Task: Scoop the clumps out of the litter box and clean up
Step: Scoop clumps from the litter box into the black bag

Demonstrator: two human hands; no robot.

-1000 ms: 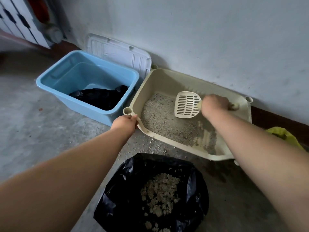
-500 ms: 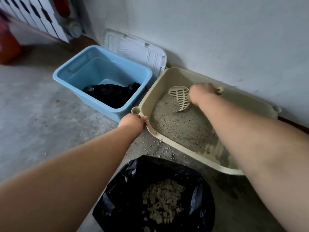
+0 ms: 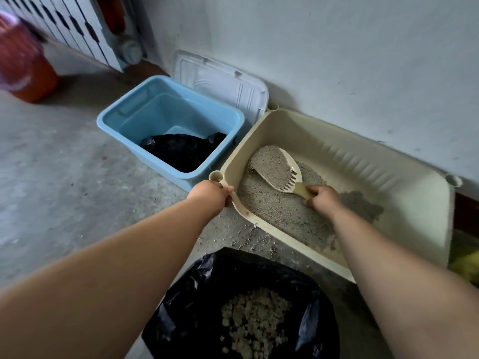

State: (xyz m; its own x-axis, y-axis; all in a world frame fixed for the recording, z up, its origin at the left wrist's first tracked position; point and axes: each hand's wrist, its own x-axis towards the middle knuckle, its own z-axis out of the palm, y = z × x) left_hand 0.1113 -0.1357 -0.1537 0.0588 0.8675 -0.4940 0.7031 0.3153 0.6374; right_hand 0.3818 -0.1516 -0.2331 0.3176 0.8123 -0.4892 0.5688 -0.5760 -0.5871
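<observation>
We see a grey concrete floor (image 3: 64,177) meeting a pale wall (image 3: 337,47), and against that wall stands the cream litter box (image 3: 363,164). Its near right corner is covered by the right forearm. Grey litter (image 3: 272,208) lies heaped toward the left end, while the right end shows bare plastic.

Nearest us, a black bag (image 3: 197,294) gapes open on the floor, its lower part cut off by the frame. Pale, lumpy clumps (image 3: 254,322) sit inside it.

Left of the box stands a blue bin (image 3: 124,123), touching or just beside it; we cannot tell which. Something black and crumpled (image 3: 181,151) lies in its bottom. A white lid (image 3: 220,81) leans on the wall behind the bin. A red-orange container (image 3: 28,68) at far left is too blurred to identify, and a yellow object (image 3: 464,263) is cut off at right.

The cream scoop (image 3: 293,181) is inside the box at its left end, tilted, its slotted bowl heaped with fine grey litter.

The left hand (image 3: 210,194) grips the box's near left corner, fingers curled over the rim. The right hand (image 3: 324,199) is closed round the scoop's handle; we see its back only, the fingertips hidden.

Stray grains (image 3: 248,237) dot the floor between box and bag.
</observation>
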